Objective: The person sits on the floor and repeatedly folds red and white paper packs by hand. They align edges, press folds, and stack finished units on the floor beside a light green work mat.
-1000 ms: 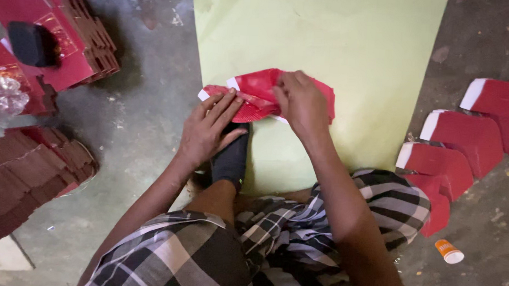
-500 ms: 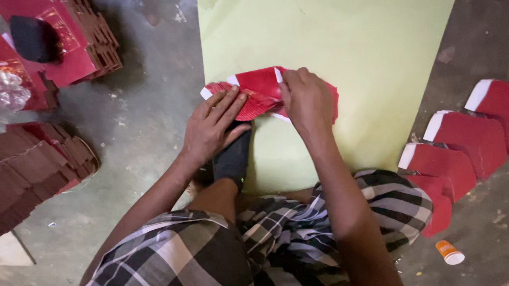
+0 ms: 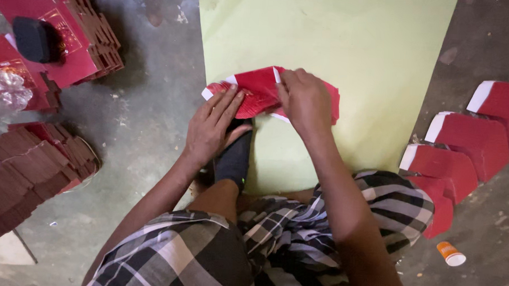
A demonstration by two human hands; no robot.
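From the head camera, looking straight down, a person sits on a grey concrete floor (image 3: 147, 133) with a large pale green sheet (image 3: 353, 62) spread ahead of the knees, which gives a clean flat backing to press against. The red paper piece (image 3: 256, 92) lies on the near part of that sheet, white edges showing at its left tip and top. The left hand (image 3: 212, 130) lies flat with fingers spread over the piece's left end, palm down, pinning it so it cannot slide. The right hand (image 3: 306, 102) is curled over the middle and right of the piece, fingertips pinching a raised fold near the white top edge, so it is closed on the paper. A dark sock-clad foot (image 3: 234, 159) sits just under the left hand at the sheet's near edge. Folded red pieces (image 3: 462, 161) lie fanned on the right, stacks of red card (image 3: 33, 169) stand on the left, and a small orange tube (image 3: 451, 254) lies well apart
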